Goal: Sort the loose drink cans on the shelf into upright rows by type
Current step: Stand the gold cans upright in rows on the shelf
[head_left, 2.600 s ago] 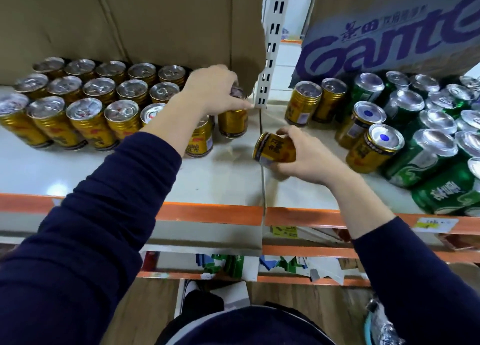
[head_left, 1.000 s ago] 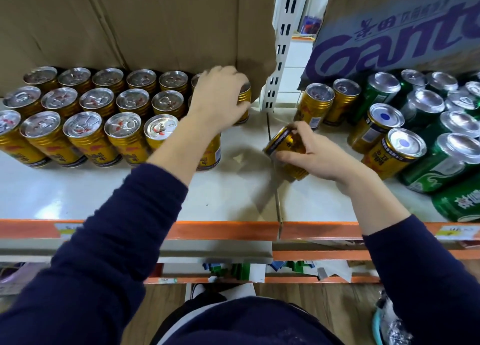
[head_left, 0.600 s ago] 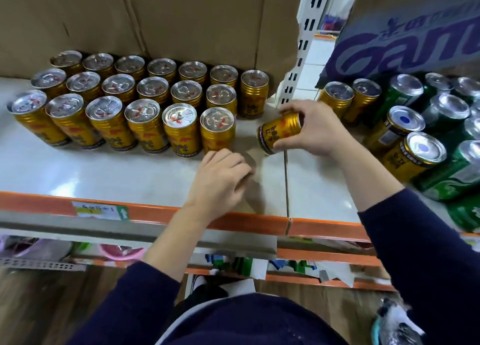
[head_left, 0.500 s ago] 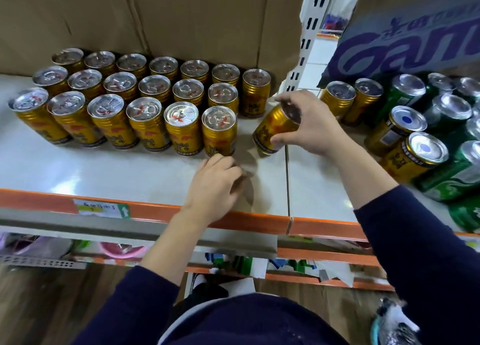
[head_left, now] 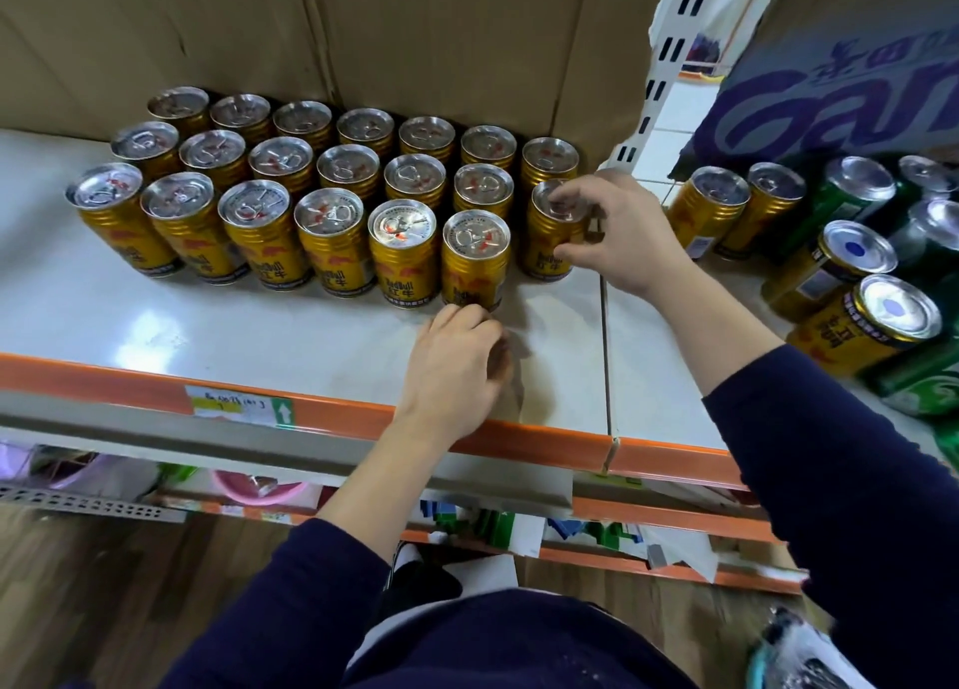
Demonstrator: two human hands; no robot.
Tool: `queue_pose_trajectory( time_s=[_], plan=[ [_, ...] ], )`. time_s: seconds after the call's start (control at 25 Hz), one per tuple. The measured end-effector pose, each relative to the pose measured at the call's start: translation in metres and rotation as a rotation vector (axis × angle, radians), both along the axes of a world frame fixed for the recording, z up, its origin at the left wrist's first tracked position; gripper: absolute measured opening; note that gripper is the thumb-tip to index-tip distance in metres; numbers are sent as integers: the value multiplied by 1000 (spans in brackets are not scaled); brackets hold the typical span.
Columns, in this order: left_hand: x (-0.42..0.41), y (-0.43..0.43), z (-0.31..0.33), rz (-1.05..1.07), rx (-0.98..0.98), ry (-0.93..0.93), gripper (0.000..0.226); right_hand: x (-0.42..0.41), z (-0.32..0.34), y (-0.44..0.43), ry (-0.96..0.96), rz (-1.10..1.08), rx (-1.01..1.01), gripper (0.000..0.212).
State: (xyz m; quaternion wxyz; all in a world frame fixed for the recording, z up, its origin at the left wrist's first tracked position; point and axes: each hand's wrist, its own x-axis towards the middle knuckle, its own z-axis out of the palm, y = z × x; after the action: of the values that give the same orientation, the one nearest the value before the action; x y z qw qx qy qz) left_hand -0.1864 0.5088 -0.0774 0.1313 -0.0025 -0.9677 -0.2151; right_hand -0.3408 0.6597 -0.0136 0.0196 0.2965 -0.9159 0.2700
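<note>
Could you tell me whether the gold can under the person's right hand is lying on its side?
No, the gold can stands upright on the shelf, with the right hand gripping its top and side.

Shop aisle: price-tagged shelf, rows of drink cans, stock cartons.

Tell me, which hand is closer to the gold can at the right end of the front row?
The right hand. Its fingers wrap that gold can, gripping its top and side. The left hand rests lower on the shelf, in front of the neighbouring can, holding nothing.
</note>
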Motion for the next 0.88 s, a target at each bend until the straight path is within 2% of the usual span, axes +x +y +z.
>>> queue_pose_trajectory(
  time_s=[0.24,0.44,0.72,0.88],
  plan=[
    [-1,0,-3,1,-5,-7,16,1,-7,-7,18,65,-95,40],
    [-3,-1,-4,4,1,-7,15,1,-13,-13,-14,13,-109,41],
    [-3,0,-2,-46,-45,-35,17,14,-12,9,-51,-22,-11,60],
    [-17,25,13,-194,12,-56,19,28,1,75,46,-223,36,43]
  ],
)
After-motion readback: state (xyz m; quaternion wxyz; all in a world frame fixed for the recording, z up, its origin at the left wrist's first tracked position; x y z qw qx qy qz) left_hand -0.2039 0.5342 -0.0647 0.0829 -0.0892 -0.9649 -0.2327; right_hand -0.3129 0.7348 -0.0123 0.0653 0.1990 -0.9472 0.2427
